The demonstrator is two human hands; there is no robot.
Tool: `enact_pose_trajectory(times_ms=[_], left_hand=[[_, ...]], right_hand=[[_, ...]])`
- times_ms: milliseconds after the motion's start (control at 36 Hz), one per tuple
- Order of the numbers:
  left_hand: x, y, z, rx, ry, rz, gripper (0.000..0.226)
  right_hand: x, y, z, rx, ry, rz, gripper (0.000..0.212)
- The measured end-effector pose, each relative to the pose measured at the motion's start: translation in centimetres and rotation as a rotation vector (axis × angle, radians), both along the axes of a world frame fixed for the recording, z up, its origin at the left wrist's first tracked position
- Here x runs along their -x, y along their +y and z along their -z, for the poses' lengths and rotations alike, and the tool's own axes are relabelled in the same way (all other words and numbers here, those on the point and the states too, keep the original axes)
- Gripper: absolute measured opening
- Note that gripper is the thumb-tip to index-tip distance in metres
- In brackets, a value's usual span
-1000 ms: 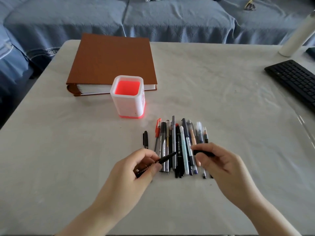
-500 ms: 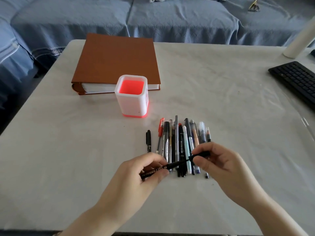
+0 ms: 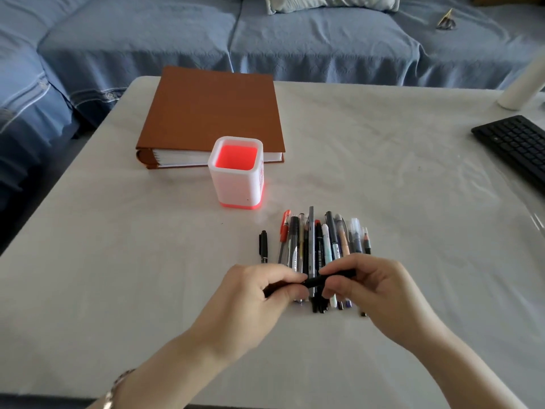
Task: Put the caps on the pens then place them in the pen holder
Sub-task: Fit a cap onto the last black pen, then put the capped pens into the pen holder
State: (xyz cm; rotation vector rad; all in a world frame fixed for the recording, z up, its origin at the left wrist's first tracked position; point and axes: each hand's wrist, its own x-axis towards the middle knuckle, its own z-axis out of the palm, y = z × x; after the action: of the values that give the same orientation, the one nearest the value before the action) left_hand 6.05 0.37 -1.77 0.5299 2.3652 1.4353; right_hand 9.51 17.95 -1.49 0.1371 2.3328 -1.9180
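Head view, single frame.

- Both hands are up over the near end of the pen pile and joined on one object. The left hand [image 3: 253,293] has its fingers curled round the barrel of a black pen [image 3: 317,281]. The right hand [image 3: 371,287] pinches the pen's other end between thumb and forefinger.
- The black pen lies roughly level between the two hands, its right end a little higher. It is held just above the pile.
- I cannot tell whether the cap is fully seated. The fingers cover the join.
- The row of pens [image 3: 312,240] lies side by side on the table [image 3: 118,261], pointing away from me. Their near tips are partly hidden by the hands.
- A short black piece [image 3: 263,246] lies alone just left of the row, not touching it. I cannot tell if it is a cap or a stubby pen.
- The pen holder [image 3: 236,184] is white and square with a red glowing inside. It stands upright beyond the row and to its left, and nothing shows inside it.
- A closed brown binder [image 3: 212,107] lies flat directly behind the holder.
- A keyboard [image 3: 516,146] sits at the right edge, with a white cylinder [image 3: 522,84] beyond it.
- A blue sofa [image 3: 295,39] stands past the table.
- There is a bracelet [image 3: 113,388] on the left wrist.
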Motion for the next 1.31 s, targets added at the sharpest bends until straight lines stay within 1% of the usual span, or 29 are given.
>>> enact_pose_trajectory(times_ms=[56, 167, 194, 222, 250, 278, 361, 417, 528, 583, 611, 667, 694, 722, 750, 778, 833, 917, 972, 1028, 1083, 1111, 1167, 1194, 1250, 1306], left_hand=[[0.9, 0.5, -0.1, -0.038, -0.098, 0.009, 0.019], [2.6, 1.1, 0.0, -0.186, -0.457, 0.041, 0.019], [2.9, 1.2, 0.0, -0.207, -0.514, 0.045, 0.02], [3.1, 1.3, 0.0, -0.214, -0.531, 0.049, 0.021], [3.3, 1.5, 0.1, -0.199, -0.506, 0.053, 0.021], [3.4, 1.6, 0.3, -0.162, -0.436, 0.056, 0.021], [3.6, 1.8, 0.8, -0.022, -0.15, 0.046, 0.015], [3.8, 1.7, 1.1, 0.023, 0.011, 0.062, 0.009], [5.0, 1.5, 1.0, 0.064, 0.161, 0.154, 0.01], [6.2, 1.0, 1.1, 0.08, 0.271, 0.167, 0.018], [6.9, 0.7, 1.2, 0.103, 0.354, 0.145, 0.027], [8.7, -0.4, 1.7, 0.188, 0.564, 0.008, 0.041], [9.6, -1.1, 2.0, 0.246, 0.648, -0.083, 0.042], [10.5, -1.8, 2.2, 0.318, 0.688, -0.157, 0.041], [11.4, -2.4, 2.5, 0.399, 0.686, -0.208, 0.043], [12.1, -2.9, 2.7, 0.469, 0.645, -0.23, 0.046], [13.2, -3.7, 3.3, 0.533, 0.584, -0.247, 0.051], [14.0, -4.2, 3.6, 0.58, 0.507, -0.264, 0.038], [14.2, -4.4, 3.6, 0.523, 0.484, -0.256, 0.025], [13.7, -4.7, 3.3, 0.462, 0.464, -0.256, 0.014], [12.5, -5.0, 3.2, 0.407, 0.45, -0.255, 0.009], [11.8, -5.2, 3.1, 0.376, 0.454, -0.262, 0.007], [10.3, -5.7, 3.0, 0.323, 0.461, -0.293, 0.004], [9.5, -5.9, 2.9, 0.311, 0.469, -0.306, 0.004], [8.3, -6.6, 3.1, 0.303, 0.47, -0.317, 0.01], [7.3, -7.4, 3.6, 0.279, 0.441, -0.313, 0.013]], right_hand=[[0.7, 0.4, 0.0, 0.003, 0.0, 0.007, 0.032], [1.7, 1.2, -0.2, -0.101, -0.001, -0.055, 0.033], [1.9, 1.4, -0.1, -0.134, 0.002, -0.06, 0.035], [2.0, 1.5, -0.1, -0.144, 0.002, -0.049, 0.034], [2.2, 1.5, 0.1, -0.127, -0.004, -0.029, 0.032], [2.2, 1.5, 0.3, -0.099, -0.012, -0.007, 0.032], [2.4, 1.1, 0.9, -0.047, -0.024, 0.063, 0.033], [2.3, 0.7, 1.0, 0.004, -0.01, 0.125, 0.029], [2.3, 0.1, 0.8, 0.155, -0.013, 0.187, 0.02], [2.6, 0.1, 0.9, 0.256, -0.047, 0.247, 0.024], [2.8, 0.3, 1.0, 0.291, -0.053, 0.293, 0.027], [3.3, 0.7, 0.8, 0.301, -0.037, 0.366, 0.03], [3.7, 0.9, 0.6, 0.296, -0.015, 0.383, 0.03], [4.1, 1.0, 0.1, 0.294, 0.011, 0.392, 0.029], [4.6, 1.1, -0.4, 0.291, 0.041, 0.393, 0.027], [5.1, 1.0, -1.0, 0.27, 0.076, 0.385, 0.025], [6.5, 0.4, -2.3, 0.148, 0.176, 0.341, 0.018], [9.2, -1.1, -3.5, -0.023, 0.336, 0.317, 0.016], [11.1, -2.3, -3.7, -0.092, 0.381, 0.334, 0.019], [12.8, -3.6, -3.5, -0.164, 0.381, 0.292, 0.021], [14.1, -4.8, -2.9, -0.227, 0.341, 0.214, 0.021], [14.5, -5.3, -2.6, -0.251, 0.312, 0.17, 0.019], [14.6, -6.1, -2.0, -0.277, 0.245, 0.095, 0.005], [14.4, -6.3, -1.7, -0.287, 0.224, 0.071, 0.007], [13.6, -5.9, -1.3, -0.323, 0.199, 0.038, 0.022], [12.3, -4.7, -1.0, -0.388, 0.187, 0.055, 0.023]])
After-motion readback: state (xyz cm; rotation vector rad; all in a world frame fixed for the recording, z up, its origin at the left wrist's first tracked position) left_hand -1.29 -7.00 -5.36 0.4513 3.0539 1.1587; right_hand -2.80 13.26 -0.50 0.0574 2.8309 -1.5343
